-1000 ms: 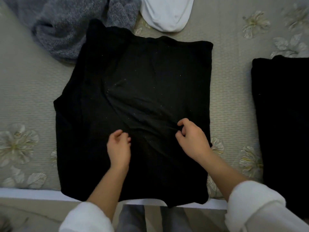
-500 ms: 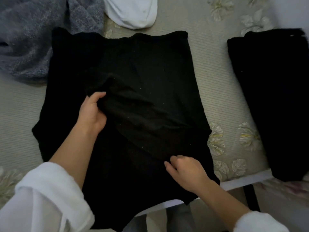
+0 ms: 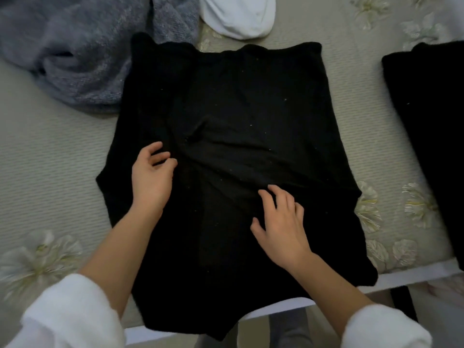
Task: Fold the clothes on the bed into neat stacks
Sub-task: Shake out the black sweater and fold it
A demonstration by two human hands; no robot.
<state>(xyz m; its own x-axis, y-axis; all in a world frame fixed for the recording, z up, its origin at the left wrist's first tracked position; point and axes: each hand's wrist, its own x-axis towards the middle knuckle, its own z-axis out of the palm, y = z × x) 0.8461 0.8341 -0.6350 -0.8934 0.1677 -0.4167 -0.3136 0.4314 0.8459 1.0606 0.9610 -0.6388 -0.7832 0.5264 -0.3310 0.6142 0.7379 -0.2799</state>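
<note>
**Both hands smoothing the black garment mid-fold**

Since half a second ago the left hand (image 3: 152, 180) has dropped from the raised fold toward the near left part of the black garment (image 3: 251, 101), and the right hand (image 3: 281, 222) has slid up toward the creased middle, its fingers now spread instead of bunched.

Far left, a grey knitted garment (image 3: 75, 61) lies crumpled at the top of the bed (image 3: 50, 172), its edge touching the black garment's upper left corner. Next comes the left hand, resting on the black cloth with fingers loosely curled; it seems to hold nothing, though the fingertips sit at a wrinkle. The black garment lies flat in the middle of the bed, its near hem hanging over the edge. A white garment (image 3: 238, 18) sits just beyond its top edge. The right hand lies open, fingers pressing the fabric below a diagonal ridge. Far right, well apart, a second black garment (image 3: 431, 136) lies on the bed.

Risk, as I judge it: the ridge between the hands could get pressed into the fold, leaving a lumpy stack. The overhanging hem could also drag the cloth off the bed once the hands lift.
</note>
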